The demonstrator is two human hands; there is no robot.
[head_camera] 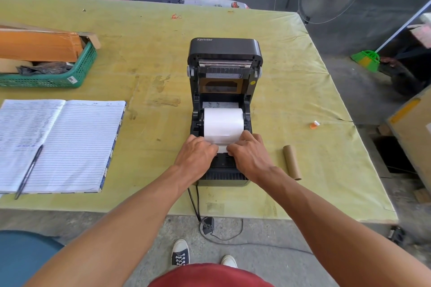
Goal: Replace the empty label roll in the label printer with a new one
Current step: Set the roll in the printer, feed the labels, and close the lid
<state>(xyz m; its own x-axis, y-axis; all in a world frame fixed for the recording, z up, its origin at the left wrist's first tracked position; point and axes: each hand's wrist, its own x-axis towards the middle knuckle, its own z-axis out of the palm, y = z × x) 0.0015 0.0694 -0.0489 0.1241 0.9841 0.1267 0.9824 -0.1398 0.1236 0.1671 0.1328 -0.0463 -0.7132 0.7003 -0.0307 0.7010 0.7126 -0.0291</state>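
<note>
Closely, both hands (pixel 196 155) (pixel 250 156) pinch the label roll's (pixel 223 122) loose edge inside the open printer (pixel 224 50).

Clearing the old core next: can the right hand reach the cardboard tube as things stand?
Probably yes: the cardboard tube lies beside the right hand, nothing between, though it holds the label paper.

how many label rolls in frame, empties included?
2. A white roll sits in the open printer, left hand and right hand on its loose end; an empty cardboard core lies on the table right of the printer. The green basket may hide more.
</note>
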